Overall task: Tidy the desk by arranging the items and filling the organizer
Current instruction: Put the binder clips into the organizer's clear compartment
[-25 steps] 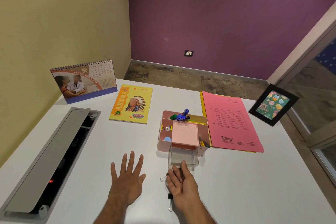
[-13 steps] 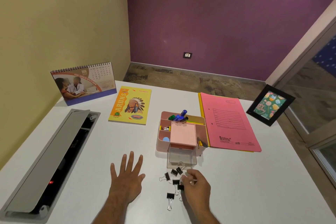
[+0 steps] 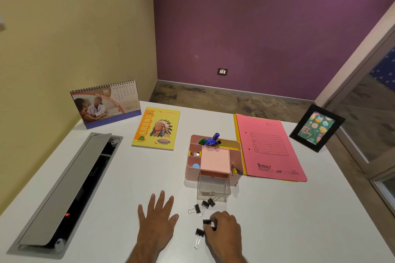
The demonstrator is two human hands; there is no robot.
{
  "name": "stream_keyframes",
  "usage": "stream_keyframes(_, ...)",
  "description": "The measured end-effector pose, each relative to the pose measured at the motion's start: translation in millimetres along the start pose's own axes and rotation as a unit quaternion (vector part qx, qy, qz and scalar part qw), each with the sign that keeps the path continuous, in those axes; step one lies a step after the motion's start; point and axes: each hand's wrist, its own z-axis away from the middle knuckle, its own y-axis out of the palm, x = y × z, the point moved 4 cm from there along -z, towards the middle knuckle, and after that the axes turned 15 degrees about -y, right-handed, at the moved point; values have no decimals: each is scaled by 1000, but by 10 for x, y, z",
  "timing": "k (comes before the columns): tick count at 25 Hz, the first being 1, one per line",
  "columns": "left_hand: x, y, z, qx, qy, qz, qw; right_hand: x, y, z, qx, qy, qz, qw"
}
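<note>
- Since a second ago, the right hand (image 3: 224, 230) has pulled back from the clear drawer (image 3: 213, 188) toward the near desk edge, uncovering binder clips, and its fingers now curl round a black binder clip (image 3: 207, 222), pinching it.
- Left hand (image 3: 157, 219) is unchanged: flat on the white desk (image 3: 288, 220), fingers spread, holding nothing.
- Another clip (image 3: 199, 233) lies just beside the right hand; three more (image 3: 204, 205) sit in a loose group just in front of the drawer, wire handles splayed.
- Bare desk lies open to the right of the hand.
- Drawer stands pulled out of the pink plastic organizer (image 3: 213, 160), which holds markers (image 3: 210, 141) at the back.
- Pink file folder (image 3: 269, 147) lies flat just right of the organizer; a yellow notebook (image 3: 157, 128) is to its left.
</note>
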Motion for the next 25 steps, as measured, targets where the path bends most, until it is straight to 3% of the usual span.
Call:
stream_keyframes(4, -244, -12, 171, 23, 31, 60, 997, 75, -46, 40, -24, 0, -111, 994)
stream_keyframes(9, -560, -125, 266, 2, 51, 67, 996, 148, -404, -13, -183, 24, -280, 942)
stream_keyframes(11, -651, -146, 258, -5, 45, 43, 998, 150, -613, -120, -209, 11, -303, 930)
stream_keyframes(17, -804, -170, 191, -18, 16, -12, 1000, 212, -824, -431, -140, -72, -80, 984)
stream_keyframes(20, -828, -159, 193, -49, 23, -38, 998, 271, -792, -506, -101, -125, 15, 987)
stream_keyframes(25, -832, -179, 182, -54, 44, -23, 997, 244, -717, -577, -78, -151, 64, 983)
